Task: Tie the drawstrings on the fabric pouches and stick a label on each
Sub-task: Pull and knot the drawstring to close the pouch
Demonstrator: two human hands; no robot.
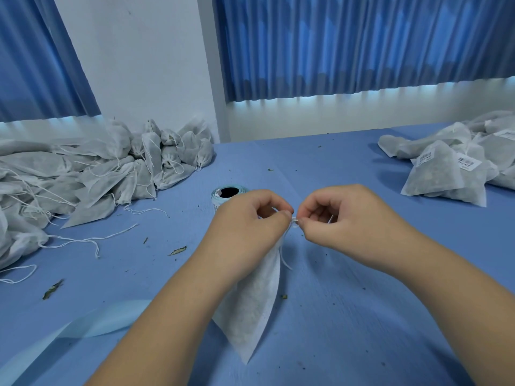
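Both hands (294,218) pinching drawstring (294,220), white pouch (256,299) hanging, blue table (348,316)

Your left hand (250,218) and right hand (342,215) meet over the blue table (362,316), both pinching the white drawstring (294,220) at the neck of a pouch (256,310) that trails toward you. The label roll (227,194) sits just beyond your left hand. Untied pouches (83,174) heap far left, and labelled pouches (446,174) lie far right.
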